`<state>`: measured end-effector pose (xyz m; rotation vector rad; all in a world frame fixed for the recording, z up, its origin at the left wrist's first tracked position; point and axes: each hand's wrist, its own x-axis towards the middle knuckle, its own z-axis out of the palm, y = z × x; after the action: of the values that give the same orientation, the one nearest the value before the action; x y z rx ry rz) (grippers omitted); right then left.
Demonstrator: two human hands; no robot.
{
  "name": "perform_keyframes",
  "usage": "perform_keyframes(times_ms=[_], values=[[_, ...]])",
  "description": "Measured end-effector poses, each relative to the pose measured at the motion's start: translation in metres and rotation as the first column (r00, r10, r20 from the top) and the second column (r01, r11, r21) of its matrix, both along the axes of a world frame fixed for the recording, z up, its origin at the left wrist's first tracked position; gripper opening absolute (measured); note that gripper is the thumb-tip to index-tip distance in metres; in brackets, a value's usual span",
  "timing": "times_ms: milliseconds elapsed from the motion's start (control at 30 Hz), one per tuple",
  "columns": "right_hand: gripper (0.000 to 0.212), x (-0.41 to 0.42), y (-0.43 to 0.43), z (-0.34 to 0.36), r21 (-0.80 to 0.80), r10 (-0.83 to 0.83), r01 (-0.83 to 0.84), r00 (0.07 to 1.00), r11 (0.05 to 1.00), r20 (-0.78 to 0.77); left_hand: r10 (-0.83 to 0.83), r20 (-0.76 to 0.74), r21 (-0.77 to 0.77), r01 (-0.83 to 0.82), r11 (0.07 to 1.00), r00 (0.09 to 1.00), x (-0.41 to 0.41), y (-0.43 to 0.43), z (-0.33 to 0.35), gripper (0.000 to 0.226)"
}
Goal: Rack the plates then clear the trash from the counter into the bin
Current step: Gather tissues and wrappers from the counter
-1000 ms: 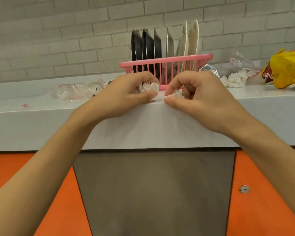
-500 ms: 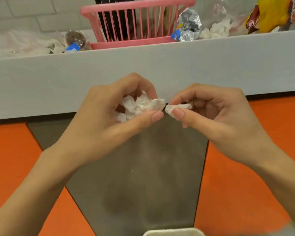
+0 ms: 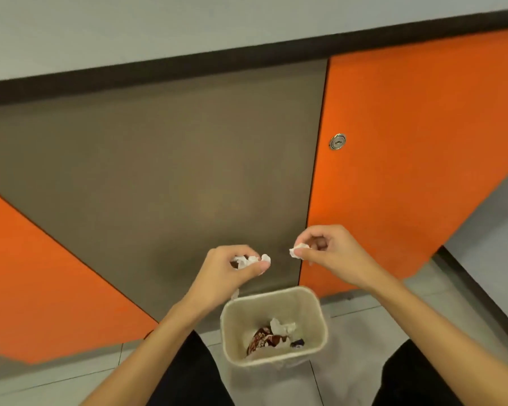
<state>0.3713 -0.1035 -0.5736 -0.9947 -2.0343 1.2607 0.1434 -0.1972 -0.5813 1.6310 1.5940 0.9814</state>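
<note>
Tissue wad (image 3: 247,260) sits bunched in my left hand (image 3: 223,273), fingers (image 3: 235,250) curled round it, at ten o'clock of the bin (image 3: 225,326); my right hand (image 3: 329,250) pinches a smaller scrap (image 3: 298,249) at one o'clock. Some trash (image 3: 272,335) already lies inside; both pieces remain to drop, bench top unseen

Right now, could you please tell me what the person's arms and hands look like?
The left forearm and right forearm are bare, no sleeves in view. The left hand and right hand wear no gloves, and no rings or watch show.
</note>
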Motion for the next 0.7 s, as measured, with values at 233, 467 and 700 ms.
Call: perform_keyframes(times_ms=[233, 467, 700], values=[[0.007, 0.010, -0.007, -0.071, -0.141, -0.067, 0.082, 0.992, 0.987, 0.106, 0.045, 0.045, -0.249, -0.032, 0.968, 0.998, 0.006, 0.002, -0.080, 0.021], [0.020, -0.002, -0.018, -0.142, -0.152, -0.029, 0.062, 0.976, 0.986, 0.214, 0.013, 0.009, -0.315, -0.009, 0.949, 1.000, 0.009, 0.010, -0.143, 0.020], [0.012, -0.001, -0.023, -0.181, -0.125, -0.019, 0.055, 0.961, 0.991, 0.274, -0.059, -0.161, -0.309, 0.007, 0.951, 0.985, 0.003, 0.014, -0.175, 0.020]])
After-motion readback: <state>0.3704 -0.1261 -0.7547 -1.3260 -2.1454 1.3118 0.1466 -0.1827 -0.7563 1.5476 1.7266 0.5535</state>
